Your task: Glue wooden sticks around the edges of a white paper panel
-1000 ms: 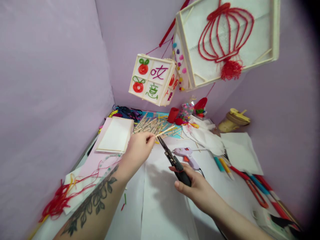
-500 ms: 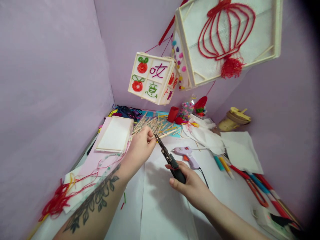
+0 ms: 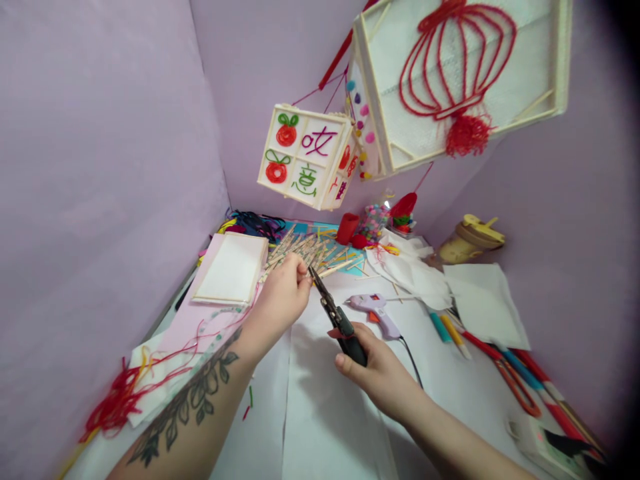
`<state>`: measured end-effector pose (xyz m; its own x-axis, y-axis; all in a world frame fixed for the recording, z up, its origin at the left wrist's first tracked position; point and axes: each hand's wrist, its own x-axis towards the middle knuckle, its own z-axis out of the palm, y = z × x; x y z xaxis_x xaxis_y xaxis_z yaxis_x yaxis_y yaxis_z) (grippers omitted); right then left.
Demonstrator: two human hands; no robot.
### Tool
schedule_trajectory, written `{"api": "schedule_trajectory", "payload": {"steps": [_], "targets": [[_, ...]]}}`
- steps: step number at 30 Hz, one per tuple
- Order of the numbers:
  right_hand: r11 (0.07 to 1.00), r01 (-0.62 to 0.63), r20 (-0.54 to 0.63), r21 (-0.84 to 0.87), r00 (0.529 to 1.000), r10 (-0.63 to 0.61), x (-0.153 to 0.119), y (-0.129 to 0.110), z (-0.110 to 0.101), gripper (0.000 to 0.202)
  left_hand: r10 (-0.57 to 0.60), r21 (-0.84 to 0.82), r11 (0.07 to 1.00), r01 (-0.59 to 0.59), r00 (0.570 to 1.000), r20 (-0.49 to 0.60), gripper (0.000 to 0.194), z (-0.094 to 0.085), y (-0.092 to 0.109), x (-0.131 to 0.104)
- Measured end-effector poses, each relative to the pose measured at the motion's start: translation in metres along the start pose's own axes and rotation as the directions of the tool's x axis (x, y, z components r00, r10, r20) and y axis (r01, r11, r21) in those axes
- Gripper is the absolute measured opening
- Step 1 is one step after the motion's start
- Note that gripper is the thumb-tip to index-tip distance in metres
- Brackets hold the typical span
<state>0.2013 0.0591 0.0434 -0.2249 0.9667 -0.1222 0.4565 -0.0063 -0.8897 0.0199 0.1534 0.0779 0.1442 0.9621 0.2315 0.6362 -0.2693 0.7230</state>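
My right hand (image 3: 383,373) is wrapped round the dark handles of a pair of pliers (image 3: 334,310). The jaws point up and left, their tips close by my left fingertips. My left hand (image 3: 286,288) is closed in a pinch at those tips; what it holds is too small and hidden to make out. Just behind both hands lies a spread of thin wooden sticks (image 3: 305,247). A lilac hot glue gun (image 3: 376,312) rests on the white table right of the pliers, its nozzle pointing left.
Two decorated lanterns, a small one (image 3: 305,157) and a large one (image 3: 460,80), hang above the table. A framed white panel (image 3: 233,270) lies left, red yarn (image 3: 115,400) nearer me. Markers (image 3: 440,327), scissors (image 3: 517,387), white sheets (image 3: 485,300) and a tan cup (image 3: 467,240) stand or lie right.
The pliers' handles and my right hand have shifted slightly left and down. My left hand keeps its pinch in nearly the same place.
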Motion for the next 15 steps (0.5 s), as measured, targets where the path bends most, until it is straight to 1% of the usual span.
{"api": "schedule_trajectory", "payload": {"steps": [2, 4, 6, 10, 12, 15], "targets": [[1.000, -0.027, -0.024, -0.006, 0.999, 0.027, 0.000, 0.001, 0.003, 0.039, 0.002, 0.011, 1.000, -0.003, 1.000, 0.008, 0.014, -0.002, 0.002, -0.001], [0.998, -0.066, -0.081, 0.015, 0.994, 0.067, 0.000, 0.003, 0.005, 0.048, 0.003, 0.033, 0.999, -0.003, 1.000, 0.005, 0.014, -0.004, 0.003, -0.002], [0.997, -0.078, -0.092, 0.018, 0.993, 0.080, 0.001, 0.005, 0.004, 0.053, 0.010, 0.047, 0.999, -0.010, 1.000, -0.001, 0.014, -0.005, 0.005, -0.003], [0.994, -0.069, 0.026, -0.085, 0.997, 0.071, 0.000, 0.006, 0.000, 0.033, 0.028, 0.050, 0.998, -0.028, 1.000, 0.004, 0.017, -0.005, 0.009, -0.003], [0.992, -0.051, 0.025, -0.111, 0.998, 0.054, -0.002, 0.006, -0.001, 0.032, 0.042, 0.055, 0.998, -0.042, 0.999, 0.001, 0.019, -0.002, 0.010, -0.003], [0.993, -0.021, 0.000, -0.118, 1.000, 0.021, -0.003, 0.009, 0.000, 0.033, 0.089, 0.063, 0.994, -0.087, 0.995, -0.033, 0.018, 0.005, 0.011, -0.004]]}}
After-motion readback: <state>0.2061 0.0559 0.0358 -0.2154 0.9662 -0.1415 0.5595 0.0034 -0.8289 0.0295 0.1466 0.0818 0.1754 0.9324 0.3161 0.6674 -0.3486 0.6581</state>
